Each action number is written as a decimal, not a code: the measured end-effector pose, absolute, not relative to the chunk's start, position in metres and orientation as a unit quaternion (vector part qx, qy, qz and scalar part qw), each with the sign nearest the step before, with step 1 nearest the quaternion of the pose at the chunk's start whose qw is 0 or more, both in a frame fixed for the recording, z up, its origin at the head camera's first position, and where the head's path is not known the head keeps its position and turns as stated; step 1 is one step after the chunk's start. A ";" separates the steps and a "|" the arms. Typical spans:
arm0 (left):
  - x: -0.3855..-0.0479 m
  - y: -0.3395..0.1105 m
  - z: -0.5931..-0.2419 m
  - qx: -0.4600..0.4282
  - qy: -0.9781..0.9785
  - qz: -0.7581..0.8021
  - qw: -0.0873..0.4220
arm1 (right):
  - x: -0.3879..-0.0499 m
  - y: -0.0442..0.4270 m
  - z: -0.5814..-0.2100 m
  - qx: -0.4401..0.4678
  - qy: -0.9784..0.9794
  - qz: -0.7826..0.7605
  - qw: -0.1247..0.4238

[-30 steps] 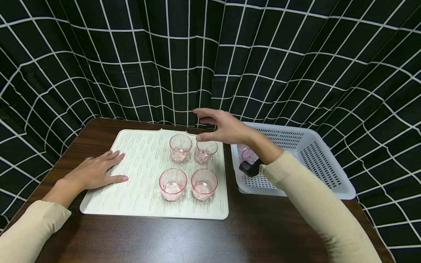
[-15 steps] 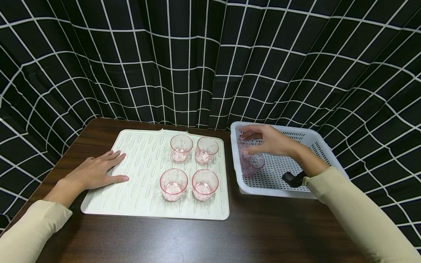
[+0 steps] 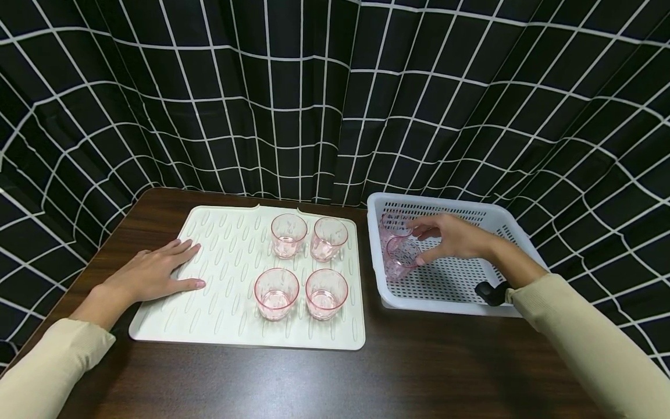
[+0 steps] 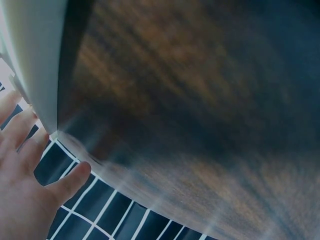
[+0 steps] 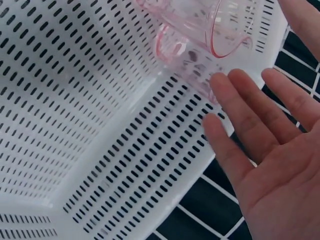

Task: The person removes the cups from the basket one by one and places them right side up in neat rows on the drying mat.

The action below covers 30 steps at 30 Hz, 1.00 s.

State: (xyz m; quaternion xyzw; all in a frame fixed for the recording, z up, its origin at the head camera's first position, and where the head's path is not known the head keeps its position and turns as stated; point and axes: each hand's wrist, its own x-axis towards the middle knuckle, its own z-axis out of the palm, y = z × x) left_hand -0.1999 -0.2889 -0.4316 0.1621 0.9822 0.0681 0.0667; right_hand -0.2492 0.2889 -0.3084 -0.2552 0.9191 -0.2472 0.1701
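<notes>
My left hand (image 3: 152,272) rests flat with spread fingers on the left edge of a white ribbed drying mat (image 3: 220,302). In the left wrist view that hand lies beside the mat's edge. My right hand (image 3: 460,238) is inside a white perforated basket (image 3: 528,262), its thumb and fingers spread beside a clear pink drinking glass (image 3: 402,260). The right wrist view shows the fingers (image 5: 255,110) fairly straight near the glass rims; whether they touch is unclear. Another pink glass (image 3: 394,224) sits behind it, partly hidden, and more glass may lie underneath.
Several pink glasses stand upright in two rows on the mat's right half, one of them a front glass (image 3: 326,294). Dark wooden table (image 3: 251,378) surrounds mat and basket. A black curtain with white grid lines (image 3: 293,105) hangs behind. A black wrist strap piece (image 3: 492,293) hangs over the basket.
My right hand has moved from above the back right glass on the mat, rightward and down into the basket beside the glasses there. The left hand stays in place.
</notes>
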 end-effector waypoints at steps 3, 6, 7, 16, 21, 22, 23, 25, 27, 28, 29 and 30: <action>-0.200 -0.289 -0.432 0.163 0.982 0.067 0.066 | -0.250 0.289 -0.311 -0.256 0.918 -0.245 0.177; -0.201 -0.288 -0.432 0.162 0.982 0.067 0.066 | -0.251 0.287 -0.314 -0.258 0.919 -0.235 0.183; -0.201 -0.288 -0.432 0.162 0.982 0.067 0.067 | -0.251 0.286 -0.315 -0.258 0.920 -0.230 0.185; -0.200 -0.288 -0.432 0.161 0.982 0.072 0.069 | -0.251 0.274 -0.326 -0.265 0.933 -0.172 0.171; -0.200 -0.288 -0.432 0.160 0.982 0.071 0.068 | -0.250 0.270 -0.325 -0.271 0.934 -0.163 0.167; -0.200 -0.288 -0.431 0.160 0.982 0.071 0.067 | -0.249 0.270 -0.325 -0.276 0.933 -0.160 0.165; -0.200 -0.288 -0.431 0.160 0.982 0.070 0.067 | -0.249 0.270 -0.324 -0.275 0.934 -0.158 0.165; -0.200 -0.287 -0.431 0.161 0.982 0.070 0.067 | -0.248 0.271 -0.323 -0.276 0.935 -0.154 0.164; -0.200 -0.287 -0.431 0.162 0.982 0.067 0.067 | -0.247 0.273 -0.321 -0.274 0.936 -0.155 0.160; -0.200 -0.287 -0.431 0.162 0.982 0.067 0.066 | -0.246 0.273 -0.319 -0.273 0.936 -0.158 0.157; -0.200 -0.287 -0.431 0.163 0.982 0.066 0.066 | -0.246 0.274 -0.317 -0.269 0.937 -0.162 0.154; -0.200 -0.288 -0.432 0.164 0.982 0.065 0.065 | -0.245 0.275 -0.316 -0.269 0.937 -0.164 0.148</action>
